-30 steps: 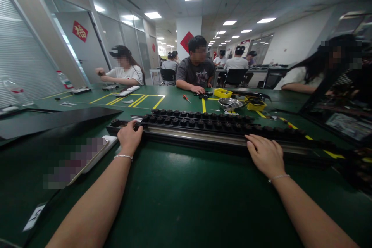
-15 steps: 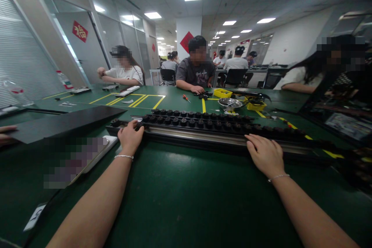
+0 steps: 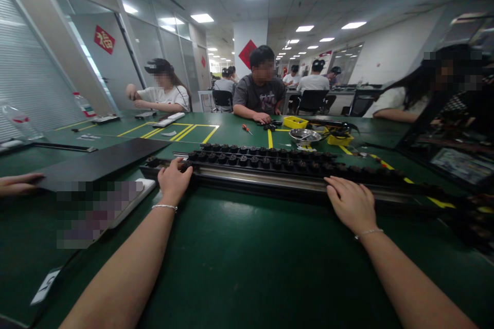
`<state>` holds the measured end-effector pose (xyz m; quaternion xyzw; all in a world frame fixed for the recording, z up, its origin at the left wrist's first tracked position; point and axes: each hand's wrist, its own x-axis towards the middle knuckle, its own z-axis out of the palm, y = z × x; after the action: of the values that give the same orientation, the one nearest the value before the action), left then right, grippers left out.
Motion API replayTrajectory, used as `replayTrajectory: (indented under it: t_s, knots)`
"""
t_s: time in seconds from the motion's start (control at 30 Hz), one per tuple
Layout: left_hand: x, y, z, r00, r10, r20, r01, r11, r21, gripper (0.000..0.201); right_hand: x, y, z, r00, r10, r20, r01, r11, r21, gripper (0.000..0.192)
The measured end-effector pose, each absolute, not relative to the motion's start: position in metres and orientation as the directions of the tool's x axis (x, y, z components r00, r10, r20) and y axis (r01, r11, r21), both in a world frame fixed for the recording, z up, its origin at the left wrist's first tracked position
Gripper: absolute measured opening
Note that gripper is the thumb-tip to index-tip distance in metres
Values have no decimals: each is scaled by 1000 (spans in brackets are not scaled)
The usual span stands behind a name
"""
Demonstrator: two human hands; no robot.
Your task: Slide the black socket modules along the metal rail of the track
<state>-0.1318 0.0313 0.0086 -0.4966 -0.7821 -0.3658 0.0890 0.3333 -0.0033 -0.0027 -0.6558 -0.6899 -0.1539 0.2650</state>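
A long black rail (image 3: 270, 177) studded with several rows of small black knobs (image 3: 266, 162) lies across the green table in front of me. My left hand (image 3: 172, 181) grips its left end, fingers curled over the knobs. My right hand (image 3: 352, 204) lies flat on the rail's near edge further right, fingers spread and pressing down.
A black flat panel (image 3: 96, 162) lies at the left, with another person's hand (image 3: 17, 184) on its near end. A white-edged tablet (image 3: 135, 198) sits beside my left hand. Yellow bins (image 3: 295, 123), a metal bowl (image 3: 305, 136) and a screwdriver (image 3: 247, 129) stand behind the rail. Several people sit across the table.
Another person's hand has come in from the left edge onto the black panel. My hands stay on the rail, almost unmoved.
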Motion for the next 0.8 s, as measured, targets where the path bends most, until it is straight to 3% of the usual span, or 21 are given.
replayTrajectory:
  t_s: [0.8]
  knots:
    - [-122,26,12,-455,748,483,841,183,509,48,333,-4,-1,17,835,549,985,79,-150,44]
